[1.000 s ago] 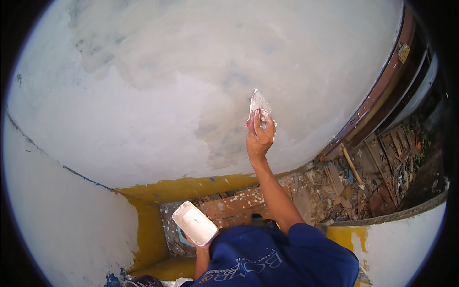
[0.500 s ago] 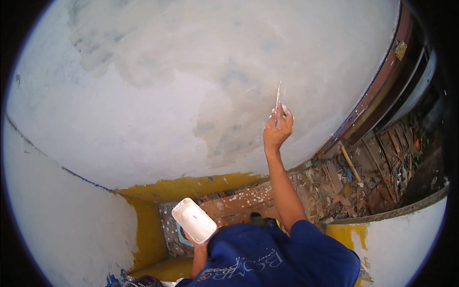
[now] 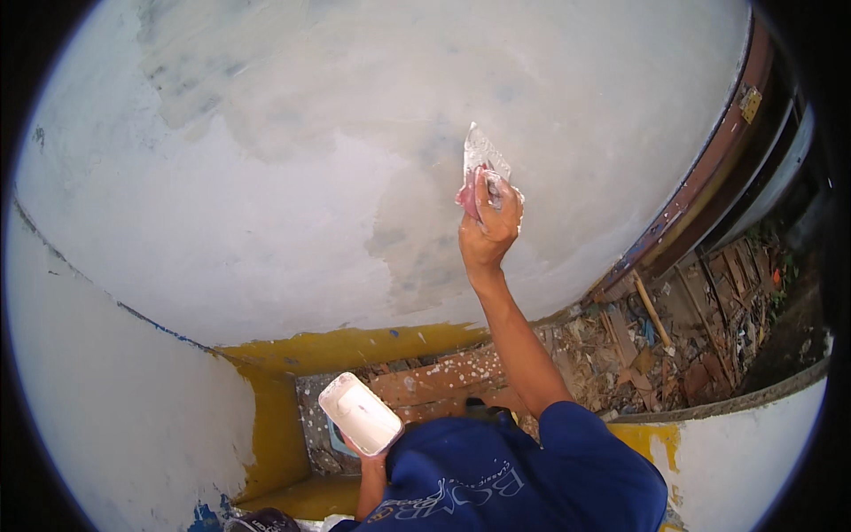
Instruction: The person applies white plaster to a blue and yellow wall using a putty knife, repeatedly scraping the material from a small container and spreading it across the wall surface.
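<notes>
My right hand [image 3: 490,226] grips a putty knife [image 3: 483,152] whose wide blade is smeared with white putty, tip pointing up. It stands in front of the wall [image 3: 292,213]; I cannot tell whether the blade touches. White putty also coats the fingers. Low and close to my body, my left hand [image 3: 368,450] holds a white rectangular tub [image 3: 359,412] from beneath, with pale putty inside; most of its fingers are hidden behind the tub. Greyish damp-looking patches and smoother white areas cover the wall around the knife.
Yellow paint [image 3: 355,346] bands the wall's foot. Below lie speckled boards [image 3: 439,381] and rubble with a wooden stick [image 3: 652,310]. A brown frame [image 3: 700,204] with a hinge edges the wall at right. A second wall [image 3: 124,381] meets it at left.
My right hand has moved left and turned the putty knife, so the blade's broad face now shows instead of its thin edge. The left hand and tub stay nearly still.
</notes>
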Demonstrator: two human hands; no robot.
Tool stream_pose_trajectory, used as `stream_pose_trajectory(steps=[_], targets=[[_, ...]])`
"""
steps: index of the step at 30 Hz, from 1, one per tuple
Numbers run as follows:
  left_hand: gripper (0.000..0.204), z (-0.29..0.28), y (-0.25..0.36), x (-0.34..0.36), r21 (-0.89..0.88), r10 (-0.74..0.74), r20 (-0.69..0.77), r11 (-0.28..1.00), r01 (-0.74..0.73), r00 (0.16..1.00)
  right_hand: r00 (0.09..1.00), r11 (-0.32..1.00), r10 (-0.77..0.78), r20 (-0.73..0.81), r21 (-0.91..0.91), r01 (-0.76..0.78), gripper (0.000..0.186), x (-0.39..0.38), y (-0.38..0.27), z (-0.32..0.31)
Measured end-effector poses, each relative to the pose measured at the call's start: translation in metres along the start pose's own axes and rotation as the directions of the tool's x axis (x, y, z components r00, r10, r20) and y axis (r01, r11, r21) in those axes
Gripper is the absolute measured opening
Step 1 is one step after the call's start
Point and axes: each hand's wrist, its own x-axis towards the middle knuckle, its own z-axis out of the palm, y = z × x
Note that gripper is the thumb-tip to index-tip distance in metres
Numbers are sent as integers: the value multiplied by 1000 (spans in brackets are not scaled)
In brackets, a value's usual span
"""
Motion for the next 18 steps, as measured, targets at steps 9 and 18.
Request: stream_pose_trajectory(steps=[9,18], targets=[[62,15,4,1,21,-30,52,999,29,998,993,982,43,111,177,-62,49,-27,-25,-38],[65,16,-6,-1,-31,-39,34,999,40,999,994,999,28,108,20,-30,50,-22,-32,7]])
